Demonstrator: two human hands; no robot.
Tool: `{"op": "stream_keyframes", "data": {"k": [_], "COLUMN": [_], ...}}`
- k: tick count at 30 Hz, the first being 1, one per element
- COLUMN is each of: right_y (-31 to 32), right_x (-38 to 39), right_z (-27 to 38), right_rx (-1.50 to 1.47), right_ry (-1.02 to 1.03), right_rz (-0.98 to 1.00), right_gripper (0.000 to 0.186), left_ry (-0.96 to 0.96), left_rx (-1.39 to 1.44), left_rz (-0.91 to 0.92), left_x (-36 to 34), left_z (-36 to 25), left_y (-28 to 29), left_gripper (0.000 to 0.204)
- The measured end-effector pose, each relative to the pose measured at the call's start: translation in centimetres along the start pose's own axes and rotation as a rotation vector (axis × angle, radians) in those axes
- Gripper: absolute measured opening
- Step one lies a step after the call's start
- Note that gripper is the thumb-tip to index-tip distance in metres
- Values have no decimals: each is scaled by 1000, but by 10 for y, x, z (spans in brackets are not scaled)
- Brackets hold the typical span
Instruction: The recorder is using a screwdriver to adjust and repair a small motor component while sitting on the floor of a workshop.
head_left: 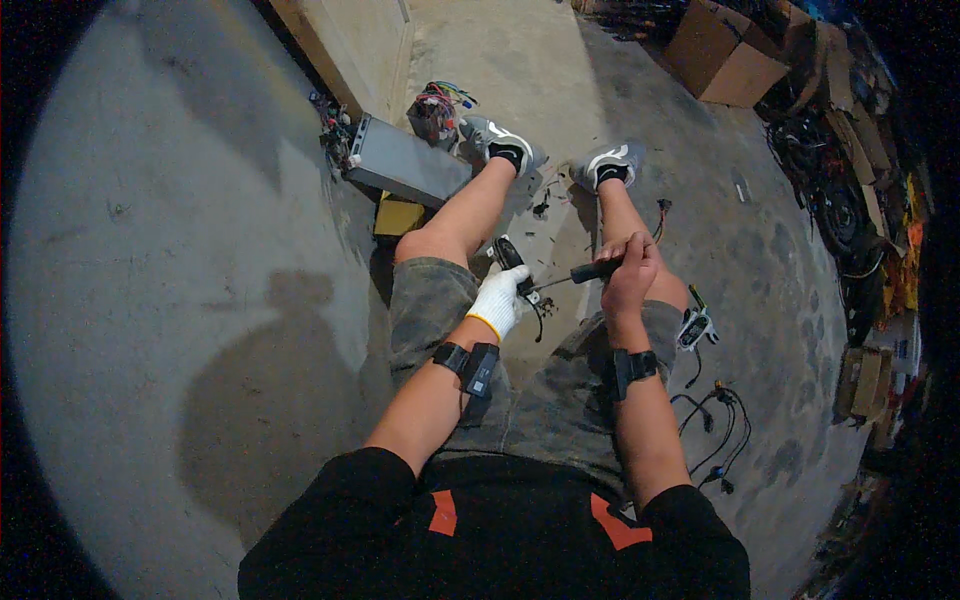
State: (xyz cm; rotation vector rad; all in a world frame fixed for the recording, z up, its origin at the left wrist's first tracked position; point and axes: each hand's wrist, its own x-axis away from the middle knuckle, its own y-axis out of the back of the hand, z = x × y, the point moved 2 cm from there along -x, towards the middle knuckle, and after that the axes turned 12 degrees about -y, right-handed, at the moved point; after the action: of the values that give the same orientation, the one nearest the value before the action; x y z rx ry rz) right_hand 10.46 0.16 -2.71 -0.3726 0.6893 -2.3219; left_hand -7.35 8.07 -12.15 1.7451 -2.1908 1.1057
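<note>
My left hand point(499, 299), in a white knit glove with a yellow cuff edge, grips a small black device part point(511, 251) with pale metal tabs. A short dark cable point(540, 324) dangles below it. My bare right hand point(630, 285) is closed around the black handle of a screwdriver point(594, 271). The screwdriver's thin shaft points left, its tip at or close to the lower end of the part; whether they touch I cannot tell. Both hands are between my knees, above the concrete floor. The glove covers much of the part.
A grey metal case point(410, 160) leans by my left leg, near a bundle of coloured wires point(436, 113) and a yellow block point(399, 215). Black cables point(728, 425) and a white-and-dark part point(697, 327) lie right. A cardboard box point(724, 55) and piled scrap line the far right.
</note>
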Motion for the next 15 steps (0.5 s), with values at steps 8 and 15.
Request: {"op": "stream_keyframes", "data": {"k": [8,15], "right_y": [-9,-7], "right_x": [11,11], "right_z": [6,2], "right_rx": [21,65], "right_ry": [4,-9], "right_rz": [88,34], "right_gripper": [23,25], "left_ry": [71,90], "left_rx": [138,98], "left_rz": [-70,-131], "left_x": [-4,8], "left_z": [8,0], "left_y": [-1,-9], "left_gripper": [20,20]}}
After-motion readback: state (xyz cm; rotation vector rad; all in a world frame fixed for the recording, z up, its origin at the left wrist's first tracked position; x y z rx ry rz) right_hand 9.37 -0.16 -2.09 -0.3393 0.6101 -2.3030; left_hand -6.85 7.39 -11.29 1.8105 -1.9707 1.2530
